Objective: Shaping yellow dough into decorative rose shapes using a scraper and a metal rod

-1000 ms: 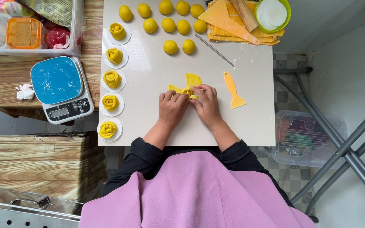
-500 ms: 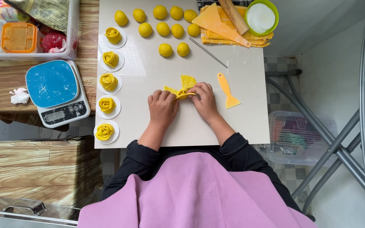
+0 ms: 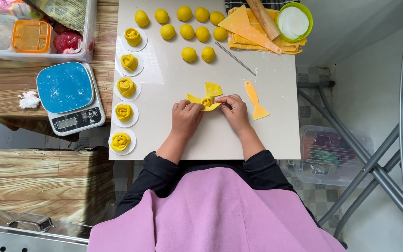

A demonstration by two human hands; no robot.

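A yellow dough piece with a rolled centre and flat petals sticking out lies on the white tabletop. My left hand pinches its left side and my right hand pinches its right side. Both hands rest on the table, fingertips closed on the dough. A yellow plastic scraper lies just to the right of my right hand.
Several finished dough roses on white paper rounds line the left edge. Several yellow dough balls sit at the back, beside a thin metal rod, a rolling pin and a green bowl. A blue-topped scale stands at left.
My hands stay on the dough piece and have closed in a little around its centre. The camera view has shifted slightly.
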